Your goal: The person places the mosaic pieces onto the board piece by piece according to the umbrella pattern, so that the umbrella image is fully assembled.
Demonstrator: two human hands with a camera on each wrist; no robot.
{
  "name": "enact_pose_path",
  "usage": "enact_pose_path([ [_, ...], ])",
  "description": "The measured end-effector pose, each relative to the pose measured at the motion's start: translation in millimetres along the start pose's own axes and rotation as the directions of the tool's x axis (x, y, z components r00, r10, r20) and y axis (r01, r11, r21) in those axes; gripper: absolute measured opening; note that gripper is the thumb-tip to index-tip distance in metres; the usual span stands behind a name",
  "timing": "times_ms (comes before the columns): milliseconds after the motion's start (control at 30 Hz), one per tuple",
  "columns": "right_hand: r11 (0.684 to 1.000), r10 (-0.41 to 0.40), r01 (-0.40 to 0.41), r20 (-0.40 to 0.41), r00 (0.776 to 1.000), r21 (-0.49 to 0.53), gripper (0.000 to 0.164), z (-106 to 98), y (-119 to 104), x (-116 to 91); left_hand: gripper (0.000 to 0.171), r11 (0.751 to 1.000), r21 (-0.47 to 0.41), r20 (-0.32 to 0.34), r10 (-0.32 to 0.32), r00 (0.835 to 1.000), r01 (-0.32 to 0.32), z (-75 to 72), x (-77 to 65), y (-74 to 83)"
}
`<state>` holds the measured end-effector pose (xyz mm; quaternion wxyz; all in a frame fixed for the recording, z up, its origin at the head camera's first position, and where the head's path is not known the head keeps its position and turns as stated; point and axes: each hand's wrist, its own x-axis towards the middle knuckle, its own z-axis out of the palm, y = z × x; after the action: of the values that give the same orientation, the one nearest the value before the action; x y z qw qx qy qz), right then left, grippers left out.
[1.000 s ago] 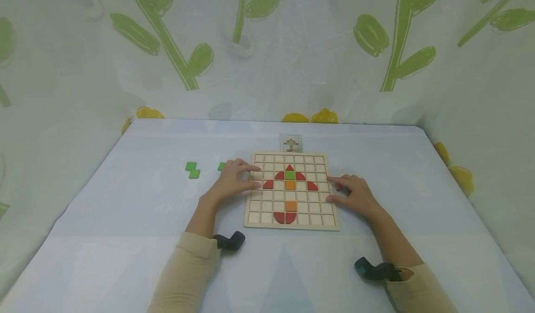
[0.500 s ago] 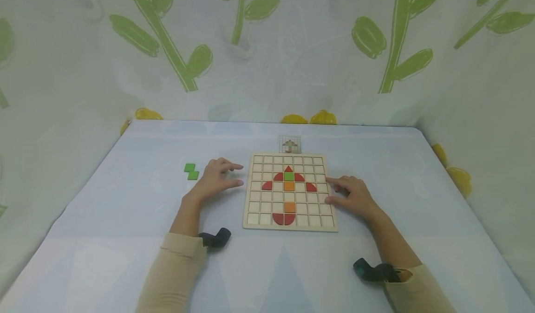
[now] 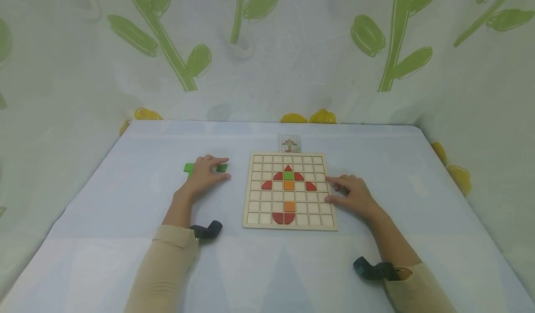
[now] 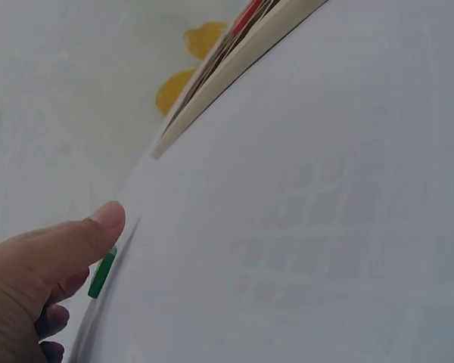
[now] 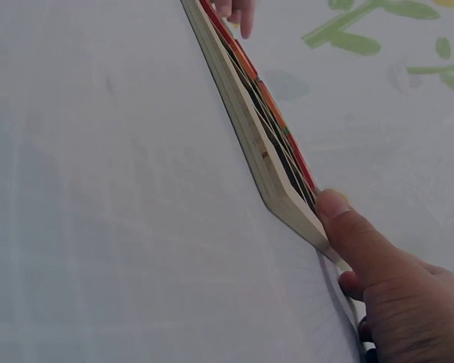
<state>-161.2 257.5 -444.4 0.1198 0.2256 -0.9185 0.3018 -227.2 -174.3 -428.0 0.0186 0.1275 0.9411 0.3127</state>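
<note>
My left hand [image 3: 202,173] is over the table left of the board, thumb and forefinger spread apart. A green square tile [image 3: 221,168] lies in the gap between them; in the left wrist view the green tile [image 4: 101,274] shows just beyond the thumb. Two more green tiles [image 3: 188,167] are partly hidden behind this hand. My right hand [image 3: 353,193] rests its thumb and forefinger on the right edge of the wooden grid board [image 3: 290,226]. Red, orange and green pieces sit in the board's cells, including a green square [image 3: 288,175] and an orange square [image 3: 290,206].
A small pattern card [image 3: 289,143] lies at the board's far edge. The white table [image 3: 376,150] ends at a leaf-patterned backdrop [image 3: 292,62]. A black wrist camera [image 3: 207,231] sits on the left wrist, and another camera [image 3: 374,271] on the right.
My left hand has drawn away from the board's left edge toward the green tiles, partly covering two of them. The right hand stays at the board's edge.
</note>
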Motion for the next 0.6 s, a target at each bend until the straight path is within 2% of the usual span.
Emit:
enact_pose_path([
  [133, 1.000, -0.026, 0.026, -0.016, 1.000, -0.008, 0.052, -0.5, 1.5, -0.1, 0.052, 0.999, 0.019, -0.001, -0.037, 0.999, 0.037, -2.5, -0.8, -1.3],
  [300, 1.000, -0.014, 0.014, -0.014, 1.000, -0.011, 0.052, -0.3, 2.3, 0.9, 0.041, 0.997, 0.074, -0.020, 0.016, 1.000, -0.015, -4.1, -1.5, -0.6],
  [367, 1.000, -0.011, 0.011, -0.010, 1.000, -0.007, 0.052, -0.2, 2.8, 1.2, 0.038, 0.997, 0.070, -0.022, 0.032, 0.999, -0.030, -3.7, -1.7, -1.1],
  [600, 0.999, -0.039, 0.040, -0.019, 0.999, 0.004, 0.052, 1.0, 4.7, 0.4, 0.033, 1.000, 0.013, -0.028, 0.005, 1.000, -0.005, 0.7, -2.4, -2.9],
])
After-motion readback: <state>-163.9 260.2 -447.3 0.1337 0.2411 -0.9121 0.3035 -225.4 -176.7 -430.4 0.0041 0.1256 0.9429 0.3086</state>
